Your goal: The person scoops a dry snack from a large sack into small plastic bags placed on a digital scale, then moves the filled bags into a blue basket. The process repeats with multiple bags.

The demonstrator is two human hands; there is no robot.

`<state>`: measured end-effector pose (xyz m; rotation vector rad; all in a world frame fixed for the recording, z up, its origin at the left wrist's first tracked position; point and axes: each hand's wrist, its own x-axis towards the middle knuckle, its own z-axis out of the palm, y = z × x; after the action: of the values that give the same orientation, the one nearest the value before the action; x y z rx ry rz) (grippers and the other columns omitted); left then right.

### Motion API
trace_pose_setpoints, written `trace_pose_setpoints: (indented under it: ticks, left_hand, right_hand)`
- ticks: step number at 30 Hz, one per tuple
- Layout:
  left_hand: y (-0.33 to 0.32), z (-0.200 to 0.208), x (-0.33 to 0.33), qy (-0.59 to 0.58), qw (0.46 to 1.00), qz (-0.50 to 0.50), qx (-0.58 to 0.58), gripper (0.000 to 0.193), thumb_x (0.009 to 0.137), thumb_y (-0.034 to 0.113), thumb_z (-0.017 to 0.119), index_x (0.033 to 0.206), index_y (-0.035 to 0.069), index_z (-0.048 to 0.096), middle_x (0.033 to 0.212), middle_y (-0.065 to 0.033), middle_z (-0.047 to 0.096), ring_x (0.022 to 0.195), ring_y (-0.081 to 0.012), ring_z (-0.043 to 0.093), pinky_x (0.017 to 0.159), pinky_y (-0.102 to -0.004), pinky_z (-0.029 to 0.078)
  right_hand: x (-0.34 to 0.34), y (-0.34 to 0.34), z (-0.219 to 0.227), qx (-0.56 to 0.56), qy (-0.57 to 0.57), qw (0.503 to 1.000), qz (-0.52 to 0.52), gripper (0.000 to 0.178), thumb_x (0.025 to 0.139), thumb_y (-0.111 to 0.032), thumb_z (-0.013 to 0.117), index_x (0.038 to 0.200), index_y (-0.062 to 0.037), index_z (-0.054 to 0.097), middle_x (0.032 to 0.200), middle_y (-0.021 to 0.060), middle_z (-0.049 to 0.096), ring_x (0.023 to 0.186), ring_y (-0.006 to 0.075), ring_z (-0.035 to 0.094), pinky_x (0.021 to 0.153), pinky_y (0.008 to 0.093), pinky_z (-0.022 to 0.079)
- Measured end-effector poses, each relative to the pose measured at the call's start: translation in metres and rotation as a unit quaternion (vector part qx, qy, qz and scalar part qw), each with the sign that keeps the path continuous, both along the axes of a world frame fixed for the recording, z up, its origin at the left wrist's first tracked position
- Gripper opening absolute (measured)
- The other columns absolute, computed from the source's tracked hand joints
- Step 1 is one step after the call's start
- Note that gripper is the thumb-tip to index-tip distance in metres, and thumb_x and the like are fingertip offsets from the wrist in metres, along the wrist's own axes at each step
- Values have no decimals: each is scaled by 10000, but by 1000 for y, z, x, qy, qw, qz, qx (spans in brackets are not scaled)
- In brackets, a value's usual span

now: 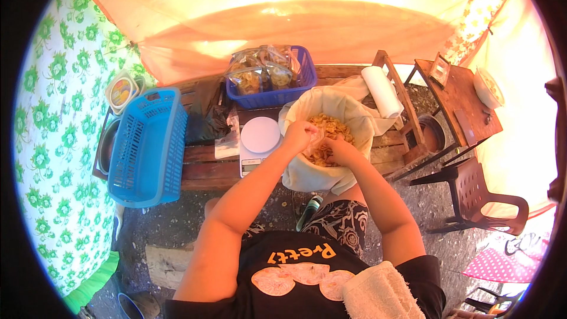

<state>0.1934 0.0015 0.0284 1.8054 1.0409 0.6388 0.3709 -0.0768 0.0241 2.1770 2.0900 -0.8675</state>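
A cloth-lined tub [293,117] stands before me, heaped with thin golden-brown chips [333,125]. My left hand [300,136] is over its left side, fingers closed on a clear plastic bag [316,141]. The bag's mouth faces the chips; how much it holds is unclear. My right hand [341,151] is down in the chips beside the bag, its fingertips partly hidden, so its grip does not show. Just left of the tub sits a white kitchen scale [260,136] with a round platform and nothing on it.
A blue basket [248,99] of filled clear bags stands behind the scale. At left is a lighter blue basket [147,153]. A black plastic bag [204,112] lies between them. Right of the tub are a white roll [383,91], a wooden table [452,94] and a brown chair [475,192].
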Motion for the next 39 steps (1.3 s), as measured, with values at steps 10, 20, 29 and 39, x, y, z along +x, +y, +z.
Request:
trace_pose_setpoints:
  ticks: [10, 20, 29, 39]
  left_hand:
    - [-8, 22, -2, -21, 996, 52, 74, 126, 802, 27, 610, 894, 21, 696, 862, -133, 657, 778, -264, 637, 710, -344, 495]
    - [-11, 30, -5, -85, 983, 39, 155, 120, 816, 2, 583, 903, -15, 664, 928, -153, 623, 821, -307, 623, 739, -361, 490]
    - [-10, 10, 2, -43, 992, 57, 108, 117, 815, 33, 581, 887, 5, 669, 849, -171, 655, 824, -303, 641, 729, -373, 496]
    - [-9, -24, 13, -30, 995, 53, 74, 159, 823, 46, 610, 951, 28, 702, 842, -130, 690, 763, -234, 655, 705, -332, 509]
  right_hand:
    - [2, 2, -6, -9, 19, 999, 26, 536, 720, -118, 715, 1224, -183, 545, 1175, 215, 469, 992, 387, 569, 871, 416, 478]
    - [26, -1, 17, 24, 203, 977, -56, 479, 732, -34, 691, 1186, -100, 554, 1125, 165, 529, 980, 273, 591, 806, 378, 505]
    - [30, 4, 36, 37, 311, 944, -106, 399, 766, -6, 703, 1132, -84, 564, 1151, 80, 562, 980, 196, 583, 772, 325, 536]
    - [33, -6, 40, 28, 596, 769, -231, 296, 854, -13, 644, 1112, -111, 538, 1077, 4, 524, 946, 131, 563, 754, 291, 551]
